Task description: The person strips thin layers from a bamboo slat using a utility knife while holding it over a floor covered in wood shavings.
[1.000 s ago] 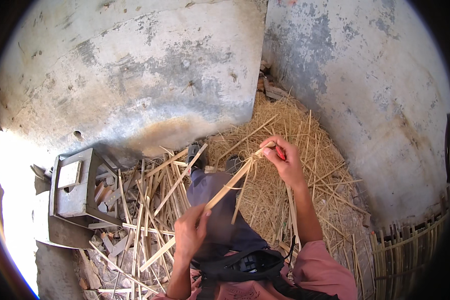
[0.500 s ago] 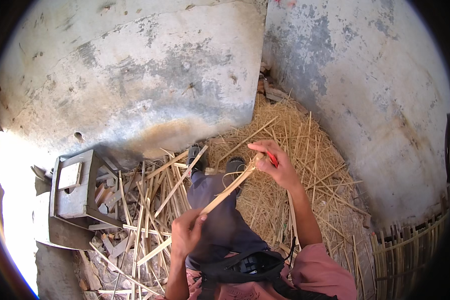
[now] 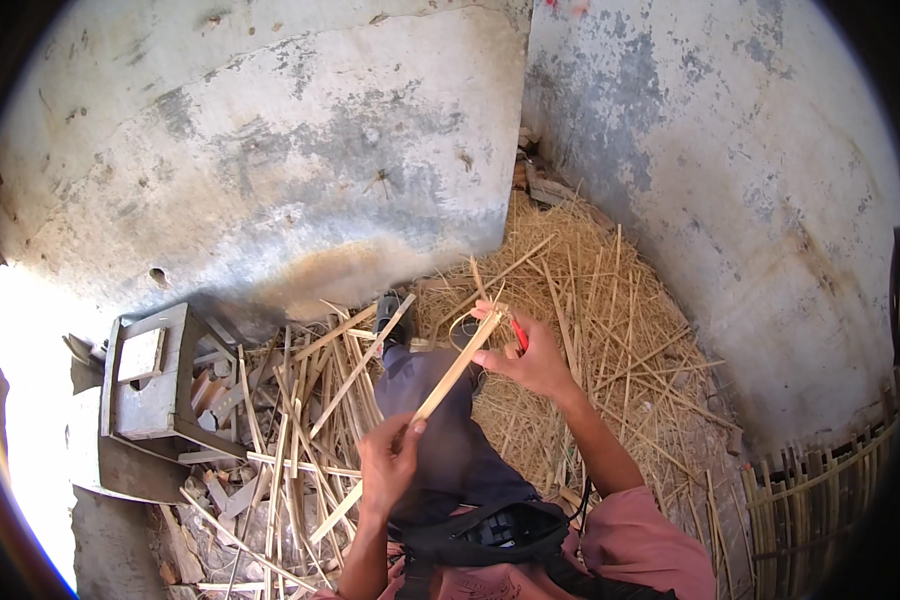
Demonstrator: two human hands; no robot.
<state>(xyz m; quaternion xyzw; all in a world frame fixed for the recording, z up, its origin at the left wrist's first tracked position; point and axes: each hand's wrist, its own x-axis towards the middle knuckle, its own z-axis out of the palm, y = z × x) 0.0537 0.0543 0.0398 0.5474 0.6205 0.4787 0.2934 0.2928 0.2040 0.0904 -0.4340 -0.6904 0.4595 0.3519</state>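
Observation:
A long pale bamboo strip [image 3: 458, 372] slants up and away across my lap. My left hand [image 3: 388, 462] is closed around its lower part, and the strip's tail shows below the wrist. My right hand [image 3: 538, 362] is at the far end, closed on a small red tool [image 3: 519, 335] whose working edge I cannot make out. Its fingers are close around the strip's tip, where thin curled shavings [image 3: 460, 325] hang off. Both hands are over my dark trousers [image 3: 450, 440].
Loose bamboo strips [image 3: 288, 430] lie in a heap at the left, beside a wooden box-like stool [image 3: 155, 395]. Straw-like shavings [image 3: 610, 330] cover the floor ahead and right. A slatted bamboo piece [image 3: 820, 510] stands at the lower right. Worn plaster walls [image 3: 350, 150] enclose the corner.
The strip has tilted more upright. My left hand has shifted slightly right, and my right hand has come down and left, its fingers now nearer the strip's tip.

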